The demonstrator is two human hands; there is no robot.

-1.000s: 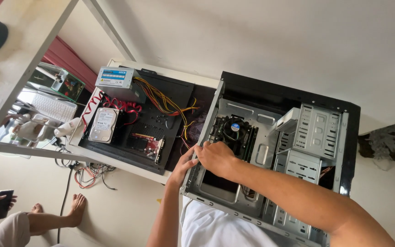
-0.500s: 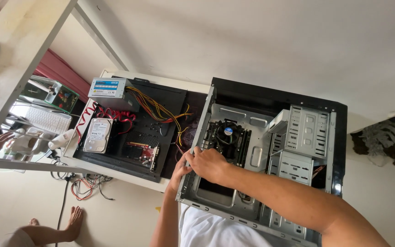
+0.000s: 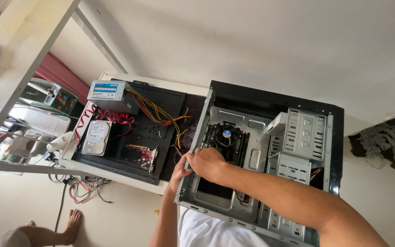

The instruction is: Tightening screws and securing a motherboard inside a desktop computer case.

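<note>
Both hands work at the left rim of the open grey metal computer case (image 3: 298, 151) on the white table (image 3: 129, 176). Left hand (image 3: 179, 171) pinches the edge; right hand (image 3: 209, 163) is curled, grip unclear. Judged step: motherboard work; next needs careful finger placement beside the black cooler fan (image 3: 226, 136).

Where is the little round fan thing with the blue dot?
Find the open grey computer case on the table. Inside, just beyond the person's right hand, sits the black cooler fan. It's the only round part there, with a blue sticker at its hub.
</note>
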